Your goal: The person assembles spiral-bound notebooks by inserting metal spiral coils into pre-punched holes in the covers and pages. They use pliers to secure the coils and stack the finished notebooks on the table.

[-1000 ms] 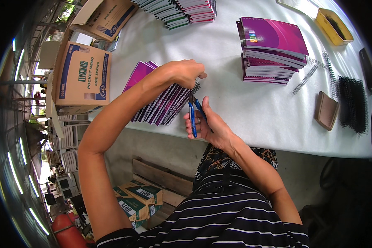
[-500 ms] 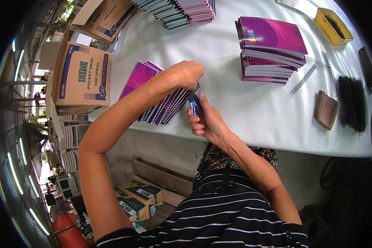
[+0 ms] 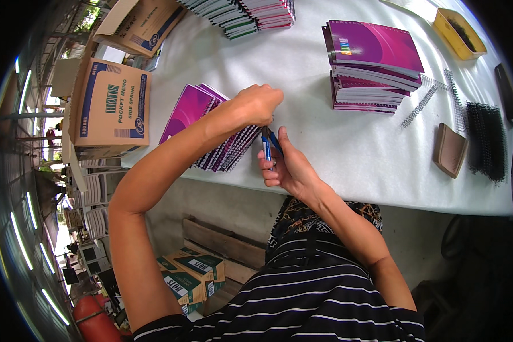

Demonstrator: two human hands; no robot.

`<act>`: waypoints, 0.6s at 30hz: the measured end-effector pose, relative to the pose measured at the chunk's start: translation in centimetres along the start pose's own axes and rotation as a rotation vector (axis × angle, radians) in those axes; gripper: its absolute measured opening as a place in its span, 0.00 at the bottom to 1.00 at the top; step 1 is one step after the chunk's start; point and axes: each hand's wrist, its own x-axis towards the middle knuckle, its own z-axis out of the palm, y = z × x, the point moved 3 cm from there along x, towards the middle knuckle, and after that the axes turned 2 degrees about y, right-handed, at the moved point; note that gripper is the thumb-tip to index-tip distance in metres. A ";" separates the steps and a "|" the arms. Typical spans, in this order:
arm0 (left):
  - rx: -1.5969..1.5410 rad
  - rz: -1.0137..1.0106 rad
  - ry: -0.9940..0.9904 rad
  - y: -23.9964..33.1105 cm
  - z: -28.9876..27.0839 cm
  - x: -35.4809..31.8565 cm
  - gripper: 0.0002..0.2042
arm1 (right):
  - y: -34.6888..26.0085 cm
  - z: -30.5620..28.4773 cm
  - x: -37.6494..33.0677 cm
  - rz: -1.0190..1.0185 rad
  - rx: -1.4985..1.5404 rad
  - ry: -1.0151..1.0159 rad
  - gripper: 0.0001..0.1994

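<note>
Head view. The left hand (image 3: pixel 257 104) is closed in a fist-like grip on the spiral edge of the top notebook of a fanned stack of purple notebooks (image 3: pixel 208 128). The stack lies on the white counter (image 3: pixel 336 154) and extends to the left of this grip. The right hand (image 3: pixel 288 165) sits just below the left hand, its grip wrapped around the blue handles of a pair of pliers (image 3: pixel 268 145). The pliers' tip points up at the spiral edge, under the left fist; contact cannot be confirmed. Right of both grips, well apart, stands a tidy pile of purple notebooks (image 3: pixel 373 62). Beside that pile lie loose wire spirals (image 3: pixel 419 105). Left of the fanned stack stands a cardboard box (image 3: pixel 114 102).
</note>
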 end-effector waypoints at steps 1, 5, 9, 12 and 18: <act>0.029 0.009 0.015 0.6 -0.2 -0.1 0.12 | -0.1 -1.5 0.5 0.030 0.080 -0.132 0.37; 0.047 0.082 0.098 0.5 1.0 -0.5 0.08 | 0.5 -1.1 -0.4 0.011 -0.080 0.046 0.37; -0.004 0.106 0.134 -0.3 1.4 -0.6 0.09 | 1.0 0.2 -1.2 0.010 -0.140 0.208 0.38; -0.013 0.106 0.131 -0.3 1.2 -0.5 0.10 | 0.6 0.3 -0.8 0.040 -0.107 0.204 0.39; -0.047 0.114 0.152 -0.5 1.2 -0.5 0.11 | 0.5 0.1 -0.8 0.046 -0.137 0.199 0.39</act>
